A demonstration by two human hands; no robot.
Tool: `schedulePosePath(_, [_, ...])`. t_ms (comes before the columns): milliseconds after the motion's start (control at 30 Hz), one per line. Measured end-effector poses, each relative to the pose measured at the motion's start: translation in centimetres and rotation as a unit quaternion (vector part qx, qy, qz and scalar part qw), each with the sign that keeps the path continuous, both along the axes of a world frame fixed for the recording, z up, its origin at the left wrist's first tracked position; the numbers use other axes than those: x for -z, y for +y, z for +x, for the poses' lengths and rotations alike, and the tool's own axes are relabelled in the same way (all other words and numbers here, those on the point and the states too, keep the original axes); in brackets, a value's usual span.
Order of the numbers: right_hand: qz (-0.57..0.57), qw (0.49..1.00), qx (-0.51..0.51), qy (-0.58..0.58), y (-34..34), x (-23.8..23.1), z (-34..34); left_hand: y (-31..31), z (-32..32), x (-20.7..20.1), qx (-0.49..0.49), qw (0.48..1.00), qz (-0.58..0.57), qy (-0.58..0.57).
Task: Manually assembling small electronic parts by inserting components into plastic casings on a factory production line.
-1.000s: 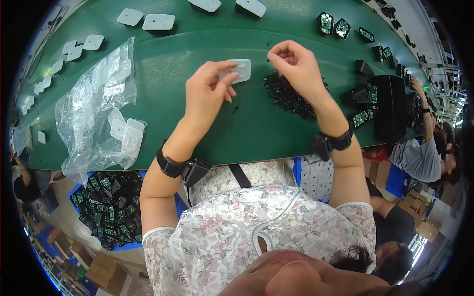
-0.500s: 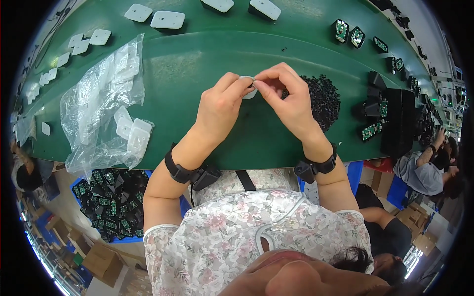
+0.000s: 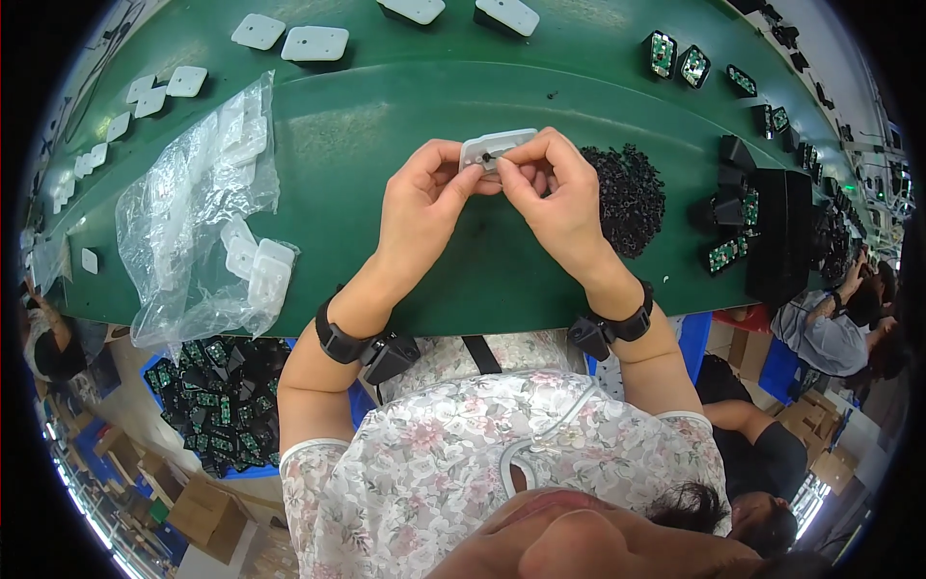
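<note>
Over the middle of the green bench, my left hand (image 3: 422, 193) grips the left end of a white plastic cover plate (image 3: 511, 138) between thumb and fingers. The plate is tilted, with its inner face toward me. My right hand (image 3: 558, 196) is closed at the plate's other side. Its thumb and fingertips pinch a small black part (image 3: 488, 157) against that face. How the part sits in the plate cannot be made out. Just right of my right hand lies a heap of small black parts (image 3: 632, 198).
A clear plastic bag (image 3: 183, 207) with white plates lies left. Several white-topped units (image 3: 316, 43) stand along the back. Black housings with green circuit boards (image 3: 694, 66) and a black box (image 3: 779, 227) are at right. A blue bin of boards (image 3: 217, 400) stands below the bench. Other people sit nearby.
The white plate has come up and turned, so its face now shows between my hands. Before, my fingers mostly hid it. My fingertips have parted a little around the black part.
</note>
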State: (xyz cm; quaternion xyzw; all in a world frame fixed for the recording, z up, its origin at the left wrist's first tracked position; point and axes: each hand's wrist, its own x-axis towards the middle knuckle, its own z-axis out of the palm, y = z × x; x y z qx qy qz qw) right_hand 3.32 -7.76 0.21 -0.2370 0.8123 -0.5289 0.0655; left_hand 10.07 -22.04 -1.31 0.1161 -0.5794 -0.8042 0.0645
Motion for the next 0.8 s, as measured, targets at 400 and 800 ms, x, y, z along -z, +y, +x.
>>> schedulePosePath(400, [-0.055,0.992,0.013,0.116,0.4,-0.9,-0.7,-0.3,0.0,0.0,-0.023,0.997,-0.007,0.075])
schedulePosePath(800, [-0.133,0.965,-0.103,-0.201,1.6,-0.3,-2.3,-0.8,0.4,-0.9,0.069,0.995,-0.058,0.036])
